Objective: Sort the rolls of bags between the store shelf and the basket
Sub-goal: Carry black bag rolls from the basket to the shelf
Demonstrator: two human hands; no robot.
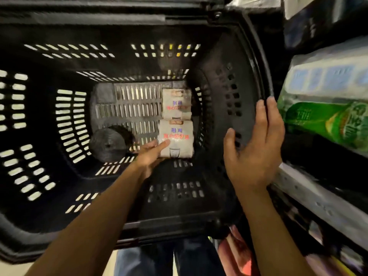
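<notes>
Basket: a black slotted basket (223,52) fills most of the view, seen from above with its floor near the centre.
Near white pack: a white wrapped roll of bags (177,140) with blue and red print lies on the basket floor, just right of centre, at about 5 o'clock on the floor.
Far white pack: a second pack of the same kind (176,103) lies at 12 o'clock from the first, the two end to end and touching or nearly so.
Black roll: a dark roll of bags (108,144) stands on the floor at 9 o'clock from the near pack, apart from it.
Left hand: the left hand (149,156) reaches in from 7 o'clock and grips the near white pack, thumb laid across its top face, fingers hidden under its near edge.
Right hand: the right hand (253,152) is spread flat with straight fingers against the basket's right wall at 3 o'clock, fingertips at the rim, holding nothing.
Shelf: the store shelf (318,204) runs along the right edge, from 2 to 5 o'clock.
Shelf goods: a green package (326,120) lies there at 3 o'clock, with a white and blue package (328,76) above it; both are blurred.
</notes>
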